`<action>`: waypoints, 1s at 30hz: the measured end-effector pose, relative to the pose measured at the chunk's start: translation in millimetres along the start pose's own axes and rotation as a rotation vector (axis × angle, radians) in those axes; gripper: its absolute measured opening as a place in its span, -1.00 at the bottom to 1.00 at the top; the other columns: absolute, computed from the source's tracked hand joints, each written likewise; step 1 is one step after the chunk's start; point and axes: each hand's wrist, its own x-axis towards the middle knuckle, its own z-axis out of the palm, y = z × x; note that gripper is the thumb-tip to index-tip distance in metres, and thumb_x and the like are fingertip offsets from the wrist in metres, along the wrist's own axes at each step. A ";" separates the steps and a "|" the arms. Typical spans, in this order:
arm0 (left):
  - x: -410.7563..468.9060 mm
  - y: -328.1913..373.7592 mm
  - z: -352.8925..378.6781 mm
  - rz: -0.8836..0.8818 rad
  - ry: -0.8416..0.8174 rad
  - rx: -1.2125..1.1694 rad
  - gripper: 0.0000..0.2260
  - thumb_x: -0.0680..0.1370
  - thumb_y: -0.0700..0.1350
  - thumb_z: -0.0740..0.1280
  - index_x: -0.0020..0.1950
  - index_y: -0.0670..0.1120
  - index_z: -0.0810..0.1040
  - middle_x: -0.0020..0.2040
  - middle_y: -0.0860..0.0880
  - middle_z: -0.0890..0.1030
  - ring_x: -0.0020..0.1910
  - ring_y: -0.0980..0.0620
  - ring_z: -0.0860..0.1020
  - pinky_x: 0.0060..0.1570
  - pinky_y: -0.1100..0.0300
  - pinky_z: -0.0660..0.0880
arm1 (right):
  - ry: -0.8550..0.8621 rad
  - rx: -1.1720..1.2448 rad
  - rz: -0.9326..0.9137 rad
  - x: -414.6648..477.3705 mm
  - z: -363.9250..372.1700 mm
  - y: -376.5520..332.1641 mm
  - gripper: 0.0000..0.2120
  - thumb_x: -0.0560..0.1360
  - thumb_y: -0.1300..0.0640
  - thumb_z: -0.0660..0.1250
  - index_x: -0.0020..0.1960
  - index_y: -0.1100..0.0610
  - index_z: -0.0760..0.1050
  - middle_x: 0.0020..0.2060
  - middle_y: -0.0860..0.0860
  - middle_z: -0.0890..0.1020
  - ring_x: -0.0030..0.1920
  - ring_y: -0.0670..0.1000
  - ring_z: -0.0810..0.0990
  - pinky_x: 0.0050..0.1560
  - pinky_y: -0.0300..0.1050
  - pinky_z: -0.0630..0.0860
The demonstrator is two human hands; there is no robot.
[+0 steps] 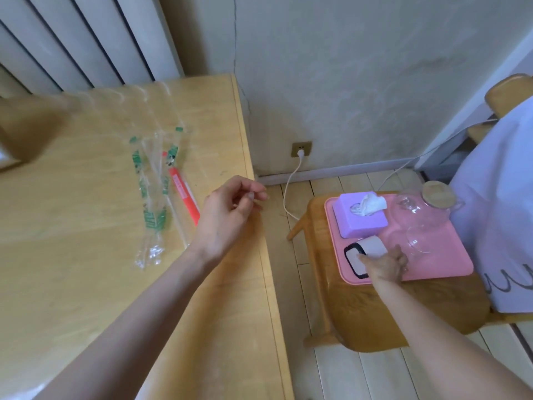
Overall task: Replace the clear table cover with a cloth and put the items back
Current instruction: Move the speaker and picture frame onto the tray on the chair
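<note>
The clear cover (pixel 95 116) is lying flat on the wooden table (pixel 275 313) at the left, catching glare near the far edge. Crumpled clear wrappers (pixel 150 197) with green print and a red stick (pixel 184 194) are resting on it, well inside the table's right edge. The left hand (pixel 230 209) is hovering over that edge with its fingers curled and the thumb meeting the fingertips; whether it is pinching anything cannot be told. A strip of bare plank floor (pixel 291 284), crossed by a white cable (pixel 285 194), is separating the table from a wooden stool (pixel 360 313). A pink tray (pixel 450 264) is sitting on the stool, carrying a purple tissue box (pixel 360 223), a white box (pixel 372 246) and a glass jug (pixel 424 209). The right hand (pixel 386 264) is gripping the near end of the white box. The cloth (pixel 501 203) is hanging at the far right, just beside the tray.
</note>
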 end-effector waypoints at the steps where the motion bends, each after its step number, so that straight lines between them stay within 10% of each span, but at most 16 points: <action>1: -1.2 0.7 -6.9 0.012 0.008 -0.008 -0.83 0.60 -0.30 0.16 0.04 -0.15 0.53 -0.06 -0.03 0.65 -0.13 0.05 0.62 -0.06 0.25 0.55 | 0.059 0.073 -0.045 -5.5 -3.9 -11.6 -0.24 0.41 0.15 0.44 0.47 0.22 0.13 0.43 0.23 0.21 0.41 0.28 0.21 0.34 0.17 0.28; 9: 6.0 -10.7 -122.1 -0.004 0.208 -0.033 -0.70 0.59 -0.38 0.10 -0.08 -0.03 0.48 -0.14 0.00 0.63 -0.31 0.23 0.61 -0.28 0.40 0.49 | -0.025 0.458 -0.792 -149.9 -40.0 -192.9 -0.77 0.45 0.38 0.26 0.04 0.18 0.56 -0.02 0.01 0.53 -0.24 -0.20 0.52 -0.16 -0.42 0.39; 16: -5.9 -41.4 -252.0 -0.085 0.353 0.163 -0.71 0.55 -0.38 0.12 -0.06 -0.01 0.48 -0.11 -0.01 0.62 -0.33 0.30 0.59 -0.30 0.45 0.47 | -0.302 0.330 -0.913 -268.4 -0.3 -282.4 -0.84 0.49 0.31 0.29 0.01 0.14 0.56 0.01 -0.01 0.50 -0.18 -0.06 0.52 -0.19 -0.34 0.40; 22: -0.5 -81.9 -369.6 -0.232 0.764 0.268 -0.80 0.46 -0.23 0.20 0.07 -0.11 0.46 0.08 -0.15 0.58 -0.06 -0.12 0.58 0.07 -0.09 0.53 | -0.487 0.079 -1.040 -333.7 59.2 -328.5 -0.83 0.51 0.21 0.28 0.07 0.08 0.55 0.08 0.00 0.50 0.03 0.00 0.53 -0.06 -0.26 0.31; 30: 39.7 -110.8 -423.3 -0.621 0.725 -0.225 -0.20 0.46 0.23 0.32 0.53 -0.04 0.00 0.50 -0.07 0.16 0.41 -0.12 0.27 0.28 -0.09 0.38 | -0.570 -0.095 -1.078 -374.9 121.3 -365.2 -0.81 0.51 0.18 0.28 0.11 0.10 0.54 0.17 0.05 0.53 0.17 0.06 0.50 0.08 -0.23 0.35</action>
